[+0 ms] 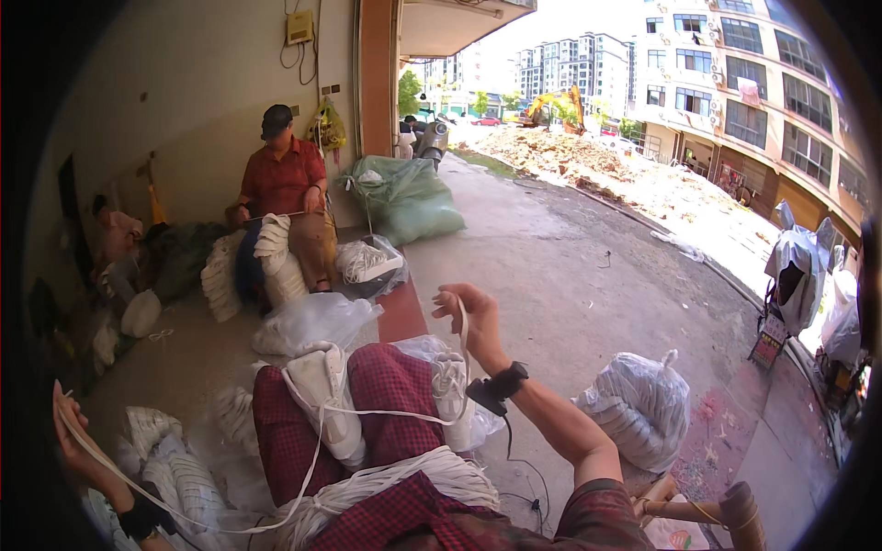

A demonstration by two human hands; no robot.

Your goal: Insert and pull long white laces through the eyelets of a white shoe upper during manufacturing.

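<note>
My right hand is raised above my right knee, its thumb and fingers pinched on a white shoelace that hangs down to a white shoe. Far out at the left edge, my left hand grips another stretch of white lace, which runs back low toward my lap. One white shoe lies between my knees, with lace trailing from it across my right thigh. Against the outer side of that thigh rests a second white shoe. A thick bundle of white shoelaces lies across my lap.
Stacked white shoes stand by my left leg. A clear bag of shoes sits on the right, near a wooden chair arm. Ahead are a plastic bag, a seated co-worker with shoes, and a green sack.
</note>
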